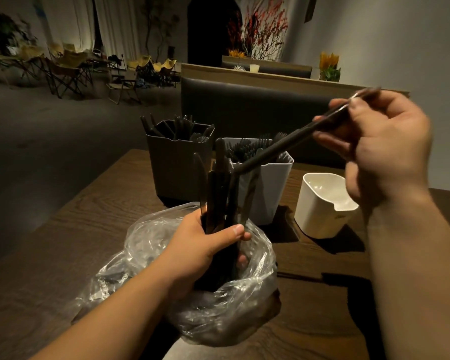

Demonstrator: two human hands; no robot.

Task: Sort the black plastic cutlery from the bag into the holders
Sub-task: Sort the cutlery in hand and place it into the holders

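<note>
Black utensil (283,146) was pinched in the right hand (382,152); the left hand (205,245) gripped the cutlery bundle (218,190). Drawing it fully clear first seemed wise, avoiding snags.

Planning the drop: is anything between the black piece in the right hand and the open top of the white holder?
Nothing visible does. The white holder stands open-topped just below the right hand. The black piece slants off toward the light grey holder, and the bundle in the left hand is further left.
</note>
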